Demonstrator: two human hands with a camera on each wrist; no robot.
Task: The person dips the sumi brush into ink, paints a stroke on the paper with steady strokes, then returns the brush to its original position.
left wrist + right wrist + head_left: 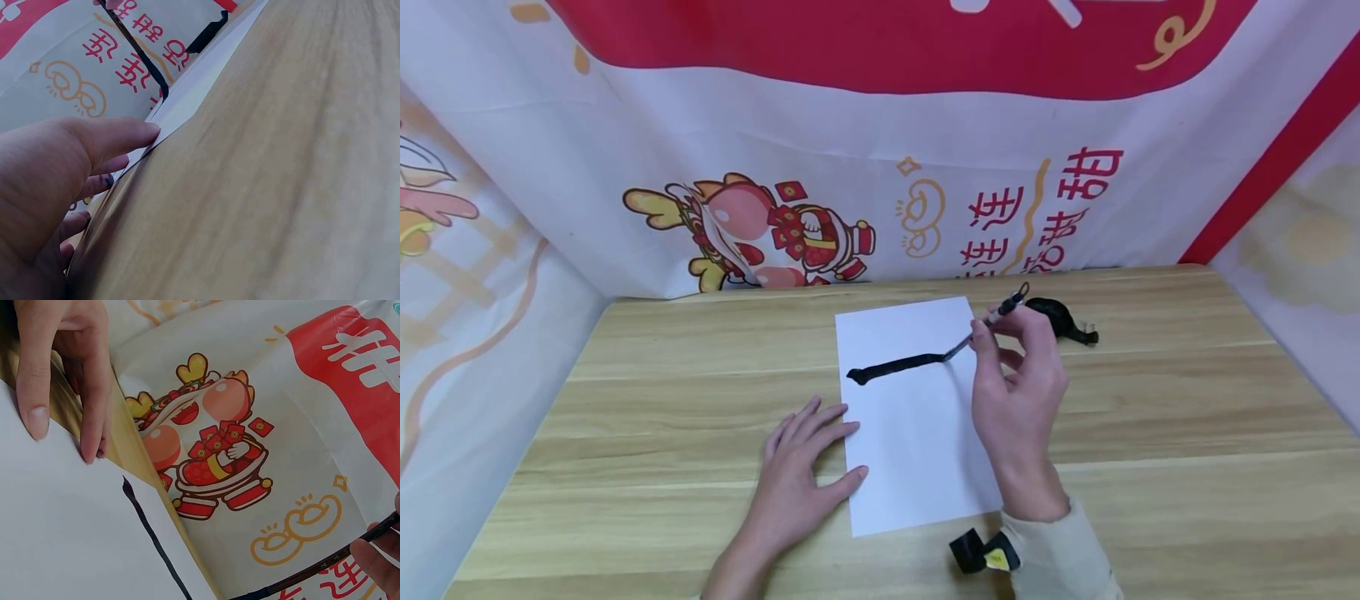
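Note:
A sheet of white paper [917, 450] lies on the wooden table. Across its upper part runs a thick black stroke [898, 367], rising slightly to the right. My right hand [1018, 375] pinches a slim dark writing brush [1002, 312] between thumb and fingers, and the tip meets the stroke's right end. In the right wrist view the brush handle [312, 569] passes by my right fingertips at the edge. My left hand [805, 475] rests with fingers spread on the paper's left edge. The thumb [125, 134] and fingertips touch the sheet, with dark smudges on some fingers.
Behind the right hand lies a glossy black object [1060, 319] with a narrow end; its kind is unclear. A black device [977, 550] with a yellow label sits by the right sleeve. Printed cloth [880, 125] hangs behind the wooden table [662, 400] and at both sides.

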